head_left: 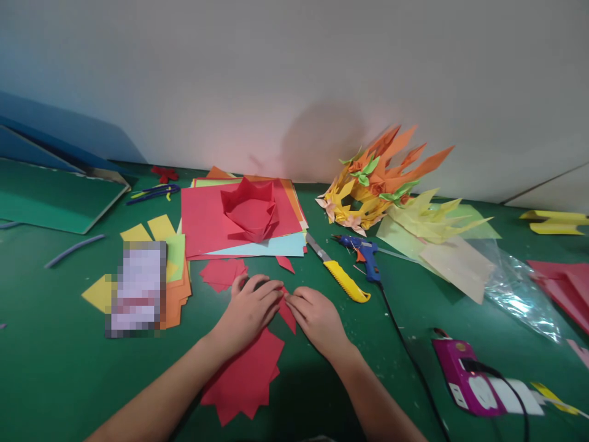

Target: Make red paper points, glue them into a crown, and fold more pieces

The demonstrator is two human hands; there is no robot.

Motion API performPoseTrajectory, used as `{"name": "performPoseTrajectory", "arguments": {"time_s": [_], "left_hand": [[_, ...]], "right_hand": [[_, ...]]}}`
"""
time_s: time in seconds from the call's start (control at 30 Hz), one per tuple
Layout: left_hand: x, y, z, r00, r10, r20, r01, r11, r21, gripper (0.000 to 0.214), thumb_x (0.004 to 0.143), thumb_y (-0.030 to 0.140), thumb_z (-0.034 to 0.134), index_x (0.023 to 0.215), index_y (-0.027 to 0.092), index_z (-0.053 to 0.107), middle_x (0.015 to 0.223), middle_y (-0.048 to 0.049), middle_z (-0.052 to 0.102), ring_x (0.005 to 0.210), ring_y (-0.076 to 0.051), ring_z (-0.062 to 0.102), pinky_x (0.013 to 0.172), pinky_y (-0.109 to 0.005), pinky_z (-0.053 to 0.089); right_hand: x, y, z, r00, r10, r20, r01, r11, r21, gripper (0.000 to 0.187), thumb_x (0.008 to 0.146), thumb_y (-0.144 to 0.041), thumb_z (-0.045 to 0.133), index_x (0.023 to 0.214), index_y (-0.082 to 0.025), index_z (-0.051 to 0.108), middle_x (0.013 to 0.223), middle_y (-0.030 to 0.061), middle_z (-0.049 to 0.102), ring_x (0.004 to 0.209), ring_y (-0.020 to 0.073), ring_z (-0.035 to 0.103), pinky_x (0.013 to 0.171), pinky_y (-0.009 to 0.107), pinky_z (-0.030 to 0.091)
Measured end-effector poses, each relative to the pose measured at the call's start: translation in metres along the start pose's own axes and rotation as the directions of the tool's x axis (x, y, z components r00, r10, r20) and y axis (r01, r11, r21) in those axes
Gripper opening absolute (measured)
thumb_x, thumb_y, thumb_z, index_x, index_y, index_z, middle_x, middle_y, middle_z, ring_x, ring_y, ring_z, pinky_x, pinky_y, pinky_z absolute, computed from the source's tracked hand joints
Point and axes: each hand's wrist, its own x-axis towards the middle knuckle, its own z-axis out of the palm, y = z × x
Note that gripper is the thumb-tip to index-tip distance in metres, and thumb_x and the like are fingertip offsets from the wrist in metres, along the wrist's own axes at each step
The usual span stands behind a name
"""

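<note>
Between my two hands is a small piece of folded red paper (288, 317), its pointed lower end showing. My left hand (254, 305) is closed, its fingertips on the paper's upper left edge. From the right, my right hand (318, 318) pinches the same paper, thumb and fingers together. Part of the piece is hidden under the fingers. Loose red paper squares (248, 380) lie under my left wrist, and smaller red pieces (223, 274) sit beyond that hand. A narrow red folded piece (286, 264) rests just past my fingertips.
A red paper crown (252, 212) stands on stacked coloured sheets (202, 215). Right of my hands lie a yellow utility knife (347, 281), blade out, and a blue glue gun (368, 258) with a cord. An orange-yellow paper crown (356, 209), a purple power strip (467, 374) and a blurred-out object (140, 285) surround them.
</note>
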Motion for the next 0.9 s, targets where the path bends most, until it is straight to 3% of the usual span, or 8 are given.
{"name": "performPoseTrajectory", "arguments": {"time_s": [0.9], "left_hand": [[0.001, 0.0027, -0.006, 0.999, -0.026, 0.034, 0.024, 0.999, 0.044, 0.023, 0.093, 0.022, 0.046, 0.106, 0.027, 0.064, 0.112, -0.0024, 0.068, 0.106, -0.025, 0.053, 0.101, -0.049, 0.022]], "right_hand": [[-0.004, -0.002, -0.004, 0.999, -0.013, -0.03, 0.013, 1.0, 0.004, 0.032, 0.097, -0.023, 0.037, 0.088, -0.013, 0.067, 0.071, 0.006, 0.057, 0.069, 0.0187, 0.048, 0.063, 0.03, 0.041]]}}
